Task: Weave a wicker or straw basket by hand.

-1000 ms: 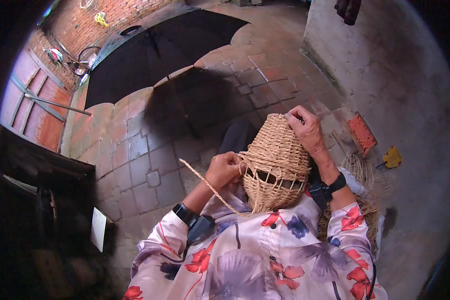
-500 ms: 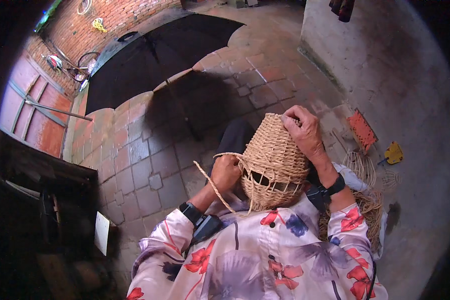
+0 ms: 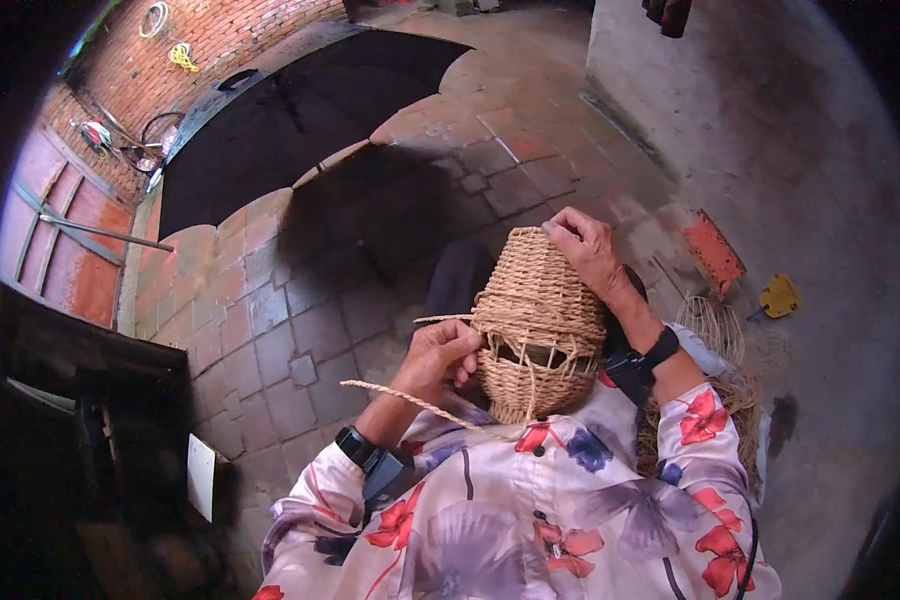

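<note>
A tan woven basket (image 3: 540, 290) lies on its side against my lap, with its narrow end pointing away from me. A gap crossed by bare upright strands runs round its near part. My right hand (image 3: 585, 252) is closed over the far end, its fingers hooked on the edge. At the basket's left side my left hand (image 3: 438, 358) is closed, thumb and forefinger pinched at the weave beside the gap; the exact strand between them cannot be made out. One short cord end juts left above that hand. A longer twisted cord (image 3: 420, 403) trails leftward below it from the basket's near end.
A large black open umbrella (image 3: 300, 110) rests on the brick paving ahead. To my right lie a bundle of loose cord (image 3: 735, 405), a red perforated brick (image 3: 713, 252) and a yellow fly-swatter-like thing (image 3: 778, 296). Dark furniture (image 3: 90, 400) stands at left, a concrete wall at right.
My left hand has turned and slid slightly nearer to me along the basket's side. The long cord has swung lower and further left. My right hand keeps its hold on the far end.
</note>
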A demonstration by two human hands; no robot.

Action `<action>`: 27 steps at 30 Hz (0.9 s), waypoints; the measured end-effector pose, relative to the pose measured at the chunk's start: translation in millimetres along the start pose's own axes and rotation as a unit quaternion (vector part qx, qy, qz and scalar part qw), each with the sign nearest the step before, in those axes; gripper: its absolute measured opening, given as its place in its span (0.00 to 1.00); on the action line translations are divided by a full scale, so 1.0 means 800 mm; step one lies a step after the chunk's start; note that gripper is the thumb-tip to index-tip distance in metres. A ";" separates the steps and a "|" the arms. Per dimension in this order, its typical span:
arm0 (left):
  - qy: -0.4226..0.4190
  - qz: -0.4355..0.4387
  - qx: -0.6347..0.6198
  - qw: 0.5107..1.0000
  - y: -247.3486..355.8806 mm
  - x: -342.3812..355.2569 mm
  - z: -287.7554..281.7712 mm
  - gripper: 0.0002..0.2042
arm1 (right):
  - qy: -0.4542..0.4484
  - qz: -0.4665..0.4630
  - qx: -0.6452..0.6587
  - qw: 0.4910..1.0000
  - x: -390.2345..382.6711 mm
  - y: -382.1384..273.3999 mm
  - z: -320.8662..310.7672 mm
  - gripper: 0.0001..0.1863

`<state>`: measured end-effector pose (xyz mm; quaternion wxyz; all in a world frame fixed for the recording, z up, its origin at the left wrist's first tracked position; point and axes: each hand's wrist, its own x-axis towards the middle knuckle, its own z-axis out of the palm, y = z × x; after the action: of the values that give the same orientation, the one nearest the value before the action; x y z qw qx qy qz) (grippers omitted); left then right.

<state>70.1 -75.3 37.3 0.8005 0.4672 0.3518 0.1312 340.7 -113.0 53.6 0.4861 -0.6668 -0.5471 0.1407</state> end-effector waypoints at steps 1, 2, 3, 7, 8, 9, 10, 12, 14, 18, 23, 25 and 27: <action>0.033 0.005 0.043 0.999 0.003 -0.003 0.001 0.07 | 0.011 0.001 0.000 1.000 -0.002 0.000 0.001 0.14; 0.067 0.011 0.086 0.994 0.005 -0.006 -0.001 0.07 | 0.023 0.002 0.000 1.000 -0.004 0.001 0.002 0.14; 0.112 0.063 0.103 0.986 -0.004 -0.006 -0.017 0.07 | 0.022 0.001 0.000 1.000 -0.005 0.000 0.002 0.14; 0.186 0.271 0.476 0.816 -0.013 -0.014 -0.027 0.06 | 0.026 0.007 0.010 1.000 -0.004 0.007 0.001 0.15; 0.192 0.259 0.526 0.787 -0.014 -0.016 -0.019 0.06 | 0.024 0.006 0.014 1.000 -0.004 0.008 0.000 0.16; 0.198 0.247 0.575 0.755 -0.010 -0.017 -0.012 0.07 | 0.024 0.004 0.014 1.000 -0.003 0.007 -0.001 0.16; 0.199 0.248 0.575 0.754 -0.005 -0.017 -0.007 0.07 | 0.005 0.011 -0.023 1.000 -0.002 0.007 -0.003 0.16; 0.184 0.396 0.566 0.699 0.002 -0.017 -0.002 0.06 | -0.015 0.017 -0.059 0.998 0.000 -0.001 -0.002 0.16; 0.160 0.399 0.554 0.713 -0.003 -0.017 -0.008 0.07 | -0.032 0.011 -0.045 0.998 0.003 -0.016 0.009 0.17; 0.104 0.453 0.543 0.699 -0.005 -0.010 -0.011 0.08 | -0.053 0.003 -0.075 0.996 0.007 -0.020 0.017 0.16; 0.092 0.461 0.580 0.665 0.007 -0.018 0.001 0.06 | -0.038 -0.010 -0.035 0.999 0.009 -0.024 0.018 0.15; 0.145 0.435 0.587 0.668 0.002 -0.015 -0.012 0.06 | -0.037 -0.013 -0.047 0.998 0.009 -0.018 0.022 0.14; 0.254 0.319 0.609 0.681 0.008 -0.015 -0.039 0.07 | -0.038 -0.016 -0.058 0.997 0.009 -0.016 0.022 0.13</action>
<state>40.7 -58.1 38.1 0.1293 0.8840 0.3738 0.2492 322.9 -98.7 57.9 0.4276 -0.6793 -0.5829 0.1262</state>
